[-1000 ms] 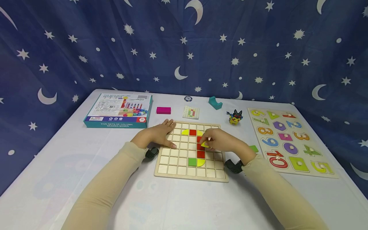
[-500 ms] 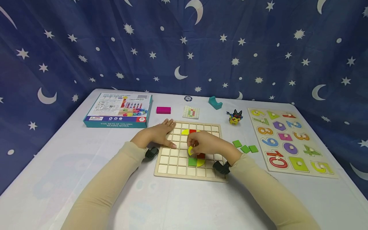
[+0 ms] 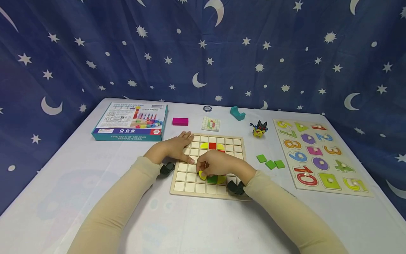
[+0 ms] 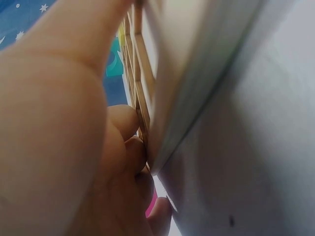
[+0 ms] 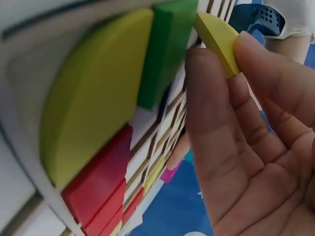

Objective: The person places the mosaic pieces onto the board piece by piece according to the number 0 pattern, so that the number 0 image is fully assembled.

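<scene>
My right hand (image 3: 217, 163) pinches a yellow quarter-circle tile (image 5: 219, 42) between thumb and fingers, low over the wooden grid board (image 3: 190, 189). In the right wrist view the tile is tilted and close beside a green square tile (image 5: 170, 46). A yellow rounded tile (image 5: 98, 93) lies on the green tile's other side, with red square tiles (image 5: 101, 174) beyond it. In the head view another red tile (image 3: 213, 145) lies between two yellow ones near the board's top. My left hand (image 3: 173, 148) rests spread on the board's upper left edge, holding nothing.
Several loose green tiles (image 3: 270, 164) lie right of the board, before a number puzzle (image 3: 298, 165). A pattern card (image 3: 210, 124), magenta block (image 3: 180, 121), teal arch (image 3: 237, 113) and small figurine (image 3: 259, 129) stand behind. A beaded-box carton (image 3: 130, 121) is at back left.
My right hand has carried the yellow tile left and toward me, from the red column to the left of the green tile. The loose green tiles have come into full view. The left hand stays put.
</scene>
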A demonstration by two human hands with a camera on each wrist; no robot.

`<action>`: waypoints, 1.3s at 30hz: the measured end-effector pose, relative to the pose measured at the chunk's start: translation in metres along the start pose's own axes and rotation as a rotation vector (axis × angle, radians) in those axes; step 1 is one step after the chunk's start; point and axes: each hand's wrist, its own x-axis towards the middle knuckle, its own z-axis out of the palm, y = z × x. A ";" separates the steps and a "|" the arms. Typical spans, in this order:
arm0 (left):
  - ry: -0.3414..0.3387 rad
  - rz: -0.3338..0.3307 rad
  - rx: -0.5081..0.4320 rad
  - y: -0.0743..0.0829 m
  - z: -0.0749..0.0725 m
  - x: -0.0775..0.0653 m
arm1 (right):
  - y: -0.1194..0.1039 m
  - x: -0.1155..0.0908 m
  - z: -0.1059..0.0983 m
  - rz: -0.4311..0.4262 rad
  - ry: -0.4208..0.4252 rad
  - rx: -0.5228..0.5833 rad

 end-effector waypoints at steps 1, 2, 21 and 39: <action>0.001 0.001 0.002 0.000 0.000 0.000 | -0.001 0.001 0.001 -0.004 -0.003 -0.011; 0.001 0.001 0.005 0.000 0.000 0.000 | -0.001 0.001 0.001 -0.006 -0.005 -0.022; 0.001 -0.006 -0.007 -0.002 0.002 0.002 | -0.005 0.007 0.008 0.031 -0.022 -0.130; 0.009 0.000 -0.002 -0.004 0.002 0.003 | 0.010 -0.008 -0.012 -0.003 0.028 -0.129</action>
